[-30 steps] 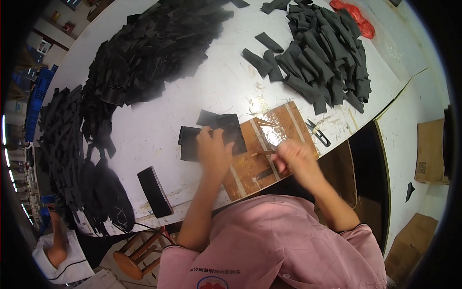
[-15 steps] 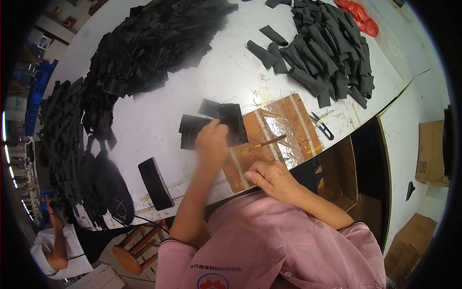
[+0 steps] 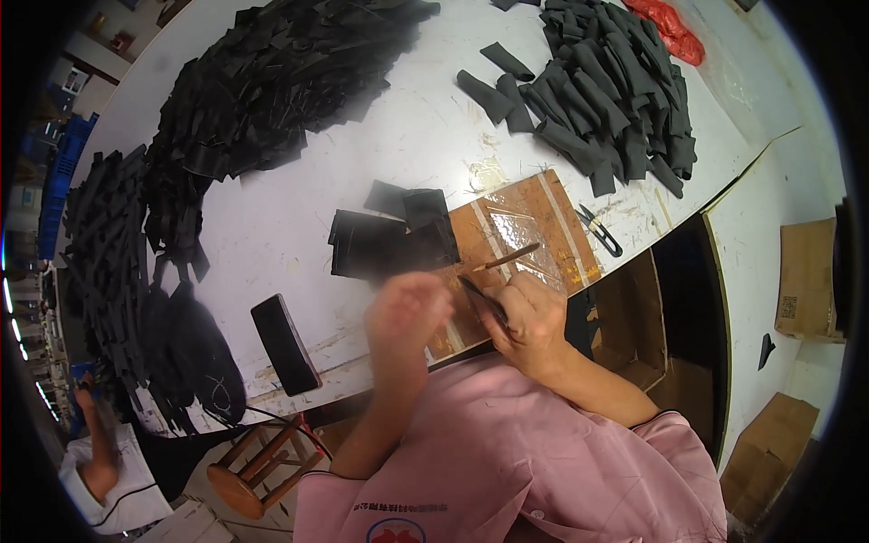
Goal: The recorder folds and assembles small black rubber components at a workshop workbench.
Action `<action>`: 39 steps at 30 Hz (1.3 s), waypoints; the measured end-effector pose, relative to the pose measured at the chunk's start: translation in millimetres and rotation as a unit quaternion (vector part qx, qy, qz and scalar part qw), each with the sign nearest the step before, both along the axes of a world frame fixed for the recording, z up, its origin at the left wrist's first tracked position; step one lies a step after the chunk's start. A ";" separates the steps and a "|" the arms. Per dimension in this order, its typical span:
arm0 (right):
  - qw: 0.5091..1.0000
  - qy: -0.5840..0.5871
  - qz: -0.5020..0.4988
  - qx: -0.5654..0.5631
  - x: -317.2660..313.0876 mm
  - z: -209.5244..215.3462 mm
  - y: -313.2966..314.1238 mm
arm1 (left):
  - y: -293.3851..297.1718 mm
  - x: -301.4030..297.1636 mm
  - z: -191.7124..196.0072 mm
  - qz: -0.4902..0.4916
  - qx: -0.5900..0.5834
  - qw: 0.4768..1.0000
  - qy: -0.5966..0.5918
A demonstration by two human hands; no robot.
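My right hand (image 3: 532, 324) is closed on a dark fabric piece (image 3: 484, 303), held tilted over the near edge of a brown wooden board (image 3: 563, 237). Close beside it on the left is my left hand (image 3: 409, 312), smeared by motion, so its fingers cannot be read. Beyond my left hand, several flat black fabric pieces (image 3: 371, 242) lie overlapping on the white table, partly against the board's left side. A thin brown stick with a pale tip (image 3: 509, 258) rests across the board, near a shiny clear patch.
Black-handled thread snips (image 3: 601, 232) lie right of the board, a phone (image 3: 285, 344) to the left. A heap of black pieces (image 3: 262, 100) covers the far left; rolled dark grey fabric pieces (image 3: 602, 100) are piled far right. A wooden stool (image 3: 243, 489) and another person (image 3: 113, 471) are at lower left.
My left hand has drawn back from the black pieces toward my right hand. My right hand, bare of any visible piece before, has risen slightly and now grips a dark fabric piece.
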State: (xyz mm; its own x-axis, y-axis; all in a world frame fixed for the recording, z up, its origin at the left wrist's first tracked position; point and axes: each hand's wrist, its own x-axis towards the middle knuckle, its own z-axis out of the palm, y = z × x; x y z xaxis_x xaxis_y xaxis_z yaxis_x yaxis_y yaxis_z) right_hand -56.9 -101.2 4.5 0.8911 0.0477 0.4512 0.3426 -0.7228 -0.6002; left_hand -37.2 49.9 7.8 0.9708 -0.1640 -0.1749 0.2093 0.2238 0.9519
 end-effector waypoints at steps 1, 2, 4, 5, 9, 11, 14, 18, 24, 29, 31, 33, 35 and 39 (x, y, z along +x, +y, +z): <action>0.999 -0.019 -0.004 -0.044 -0.5 0.1 -2.2 | -0.7 -2.3 1.4 -0.022 -0.073 0.996 0.049; 0.999 -0.019 -0.003 -0.045 -0.6 -1.3 -3.6 | -5.9 -3.8 7.6 -0.008 -0.091 0.993 0.070; 0.994 -0.066 0.008 -0.084 0.0 -5.2 -5.8 | -8.8 -1.5 11.3 -0.020 -0.073 0.994 0.077; 0.994 -0.066 0.009 -0.084 -0.4 -4.7 -6.0 | -9.3 0.3 12.3 -0.034 -0.055 0.994 0.084; 0.985 -0.084 0.003 -0.150 -1.5 -5.3 -6.8 | -10.2 6.6 10.8 -0.054 -0.070 0.987 0.131; 0.981 -0.092 -0.002 -0.171 -2.3 -6.5 -9.1 | -11.3 6.5 10.4 -0.045 -0.054 0.988 0.140; 0.979 -0.063 0.012 -0.195 -2.8 -4.1 -13.7 | -12.4 8.6 12.8 -0.059 0.003 0.986 0.157; 0.983 0.130 0.096 0.086 -1.2 15.1 -18.4 | -17.4 5.8 11.3 -0.045 0.052 0.997 0.040; 0.965 0.164 0.071 0.192 2.6 16.6 -12.8 | -32.4 -10.8 0.6 0.063 0.303 0.925 -0.219; 0.992 0.069 -0.005 0.103 5.8 8.2 -4.3 | -44.6 -5.5 -20.4 0.135 0.330 0.896 -0.264; 0.991 0.073 -0.016 0.109 4.3 7.3 -4.4 | -47.6 -5.4 -17.3 0.158 0.087 0.981 -0.076; 0.988 0.086 -0.020 0.123 2.8 5.2 -7.3 | -38.4 -3.0 -9.4 0.105 0.058 0.993 -0.014; 0.986 0.092 -0.027 0.135 0.1 3.9 -4.2 | -31.6 -0.6 -8.7 0.014 0.090 0.994 0.059; 0.991 0.079 -0.029 0.102 1.0 1.0 2.3 | -45.5 -3.7 -33.8 0.145 0.137 0.973 -0.113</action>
State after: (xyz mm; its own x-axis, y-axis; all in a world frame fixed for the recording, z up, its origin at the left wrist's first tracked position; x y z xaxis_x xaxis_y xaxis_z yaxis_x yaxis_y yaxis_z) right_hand -55.9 -98.9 5.5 0.9500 -0.0831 0.3008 0.1947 -0.5956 -0.7793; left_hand -40.9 4.4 -26.0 0.9881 0.1452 0.0505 -0.0470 -0.0272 0.9985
